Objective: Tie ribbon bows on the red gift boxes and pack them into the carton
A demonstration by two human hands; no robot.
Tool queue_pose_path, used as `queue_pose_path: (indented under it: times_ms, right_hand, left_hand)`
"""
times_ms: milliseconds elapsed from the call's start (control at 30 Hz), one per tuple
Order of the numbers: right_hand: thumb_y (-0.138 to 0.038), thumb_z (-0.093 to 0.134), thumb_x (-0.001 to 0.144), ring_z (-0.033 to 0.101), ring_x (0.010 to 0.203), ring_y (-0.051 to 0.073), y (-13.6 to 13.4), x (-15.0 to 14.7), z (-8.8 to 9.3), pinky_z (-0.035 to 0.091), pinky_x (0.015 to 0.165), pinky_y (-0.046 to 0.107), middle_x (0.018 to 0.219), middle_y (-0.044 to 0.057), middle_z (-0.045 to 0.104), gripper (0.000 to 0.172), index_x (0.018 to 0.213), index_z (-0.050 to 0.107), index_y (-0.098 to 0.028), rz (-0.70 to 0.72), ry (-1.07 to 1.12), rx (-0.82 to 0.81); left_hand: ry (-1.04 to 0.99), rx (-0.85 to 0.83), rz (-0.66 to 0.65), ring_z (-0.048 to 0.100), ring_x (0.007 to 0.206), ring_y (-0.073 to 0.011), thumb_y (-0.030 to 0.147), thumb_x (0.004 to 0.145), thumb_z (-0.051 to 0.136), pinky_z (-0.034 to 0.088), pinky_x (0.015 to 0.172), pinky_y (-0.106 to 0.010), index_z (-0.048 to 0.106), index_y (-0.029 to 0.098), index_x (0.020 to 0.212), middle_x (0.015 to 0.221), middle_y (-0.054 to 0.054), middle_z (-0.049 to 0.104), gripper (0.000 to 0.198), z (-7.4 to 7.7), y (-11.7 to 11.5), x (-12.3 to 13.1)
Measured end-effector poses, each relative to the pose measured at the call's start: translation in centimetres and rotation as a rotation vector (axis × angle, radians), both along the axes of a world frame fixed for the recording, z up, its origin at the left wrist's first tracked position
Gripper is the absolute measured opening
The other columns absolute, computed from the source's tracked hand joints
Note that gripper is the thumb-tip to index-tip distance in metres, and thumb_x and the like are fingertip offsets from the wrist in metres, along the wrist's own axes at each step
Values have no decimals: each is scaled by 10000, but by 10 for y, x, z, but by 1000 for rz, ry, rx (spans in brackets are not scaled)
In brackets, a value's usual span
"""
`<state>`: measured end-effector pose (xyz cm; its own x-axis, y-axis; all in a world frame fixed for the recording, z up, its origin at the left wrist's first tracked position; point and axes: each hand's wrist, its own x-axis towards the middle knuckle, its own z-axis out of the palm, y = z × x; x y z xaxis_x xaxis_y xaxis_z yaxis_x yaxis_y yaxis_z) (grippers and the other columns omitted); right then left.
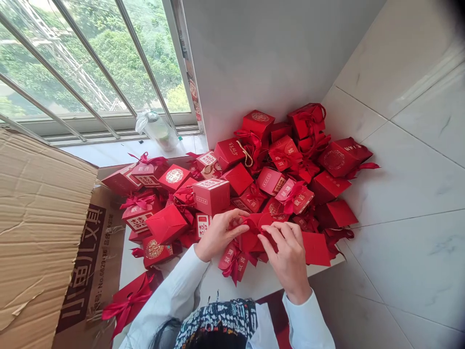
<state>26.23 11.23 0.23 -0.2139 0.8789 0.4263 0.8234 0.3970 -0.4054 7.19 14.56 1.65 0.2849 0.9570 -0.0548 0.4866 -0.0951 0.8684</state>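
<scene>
Where the left hand (219,234) and right hand (286,258) meet, both grips clamp a red gift box (255,236).

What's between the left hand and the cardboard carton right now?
The head view shows red gift boxes tied with red ribbons between the left hand and the cardboard carton.

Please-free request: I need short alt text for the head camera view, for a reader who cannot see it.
The left hand and right hand hold a red paper gift box by its ribbon, in front of a heap of red gift boxes beside a barred window.
</scene>
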Motion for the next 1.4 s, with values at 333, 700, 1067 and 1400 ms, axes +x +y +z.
queue_pose_path:
  times_ms: [333,700,1067,1400]
  right_hand:
    - [-257,606,839,493,909,224,12,-6,-11,460,795,374,918,51,613,81,907,637,-225,0,129,-211]
    - [-300,620,822,525,822,215,38,-10,-1,430,747,350,824,31,647,89,780,646,-226,-24,238,-340]
    - [-270,639,800,522,814,202,39,-7,-5,416,758,332,784,10,631,105,717,602,-217,-35,291,-388]
    - [-286,625,812,512,814,188,34,-6,-6,414,751,307,767,0,622,139,705,573,-214,-55,336,-364]
  left_hand:
    - [-79,18,178,414,540,-92,365,843,529,327,532,-203,629,157,703,562,40,509,270,-5,16,25]
    - [-123,29,217,548,651,-126,368,796,626,412,601,-208,568,211,1080,736,23,609,329,-10,-7,25]
    - [-237,-130,401,512,510,-95,459,814,581,402,512,-211,475,202,1028,682,52,572,351,-18,-30,25]
    - [-323,-325,257,540,456,-100,469,829,535,406,476,-197,496,172,706,547,40,555,323,-18,-20,19]
